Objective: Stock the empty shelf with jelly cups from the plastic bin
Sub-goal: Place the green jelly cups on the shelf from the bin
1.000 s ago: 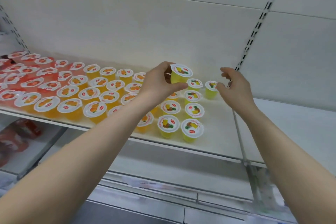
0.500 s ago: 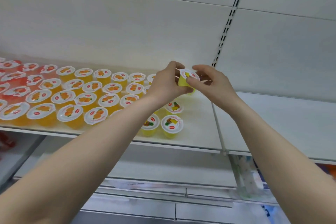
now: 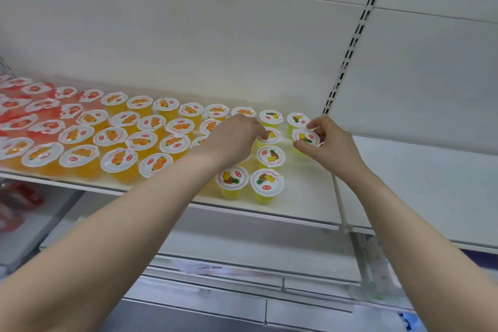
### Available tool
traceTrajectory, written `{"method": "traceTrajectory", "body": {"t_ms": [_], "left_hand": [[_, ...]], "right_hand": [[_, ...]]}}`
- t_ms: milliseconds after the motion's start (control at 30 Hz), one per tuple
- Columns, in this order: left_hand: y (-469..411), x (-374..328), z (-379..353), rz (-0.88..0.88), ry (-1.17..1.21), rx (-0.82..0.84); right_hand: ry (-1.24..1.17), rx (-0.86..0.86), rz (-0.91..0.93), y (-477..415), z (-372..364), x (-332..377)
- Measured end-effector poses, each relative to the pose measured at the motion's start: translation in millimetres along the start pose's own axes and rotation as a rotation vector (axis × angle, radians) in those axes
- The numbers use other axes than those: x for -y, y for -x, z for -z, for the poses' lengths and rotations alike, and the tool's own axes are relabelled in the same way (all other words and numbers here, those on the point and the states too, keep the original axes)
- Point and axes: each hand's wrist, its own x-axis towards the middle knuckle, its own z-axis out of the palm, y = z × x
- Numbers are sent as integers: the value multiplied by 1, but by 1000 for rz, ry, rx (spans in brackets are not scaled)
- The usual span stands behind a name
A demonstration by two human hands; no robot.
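My right hand pinches a yellow pineapple jelly cup by its rim, low over the white shelf, just in front of the back-right cup. My left hand hovers over the cups with loosely bent fingers. Its fingertips touch the lid of another yellow cup and it grips nothing. Several yellow pineapple cups stand in short columns. Rows of orange cups and red cups fill the shelf to the left. The plastic bin is out of view.
A slotted upright runs down the back panel to the shelf's right end. Beyond it lies a neighbouring white shelf. Red packages sit on a lower shelf at the left. Bare shelf surface lies right of the yellow cups.
The yellow cup passed from my left hand to my right. My right hand brought it down to the right of the yellow columns, while my left hand dropped over the cups.
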Motion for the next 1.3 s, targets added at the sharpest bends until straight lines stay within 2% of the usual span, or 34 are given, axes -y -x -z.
{"method": "traceTrajectory", "body": {"t_ms": [500, 600, 700, 833, 967, 1100, 1300], "left_hand": [[3, 5, 4, -51, -39, 15], [7, 9, 12, -71, -46, 32], [17, 18, 27, -38, -34, 10], [44, 43, 57, -6, -28, -51], [95, 87, 89, 31, -63, -184], [162, 144, 124, 84, -181, -262], [292, 231, 168, 226, -281, -280]], "right_hand": [[162, 84, -3, -6, -16, 3], [275, 107, 51, -5, -13, 7], [402, 33, 156, -5, -11, 21], [481, -59, 316, -9, -21, 65], [566, -39, 462, -5, -54, 130], [600, -22, 609, 11, -109, 198], [539, 36, 799, 52, -210, 301]]}}
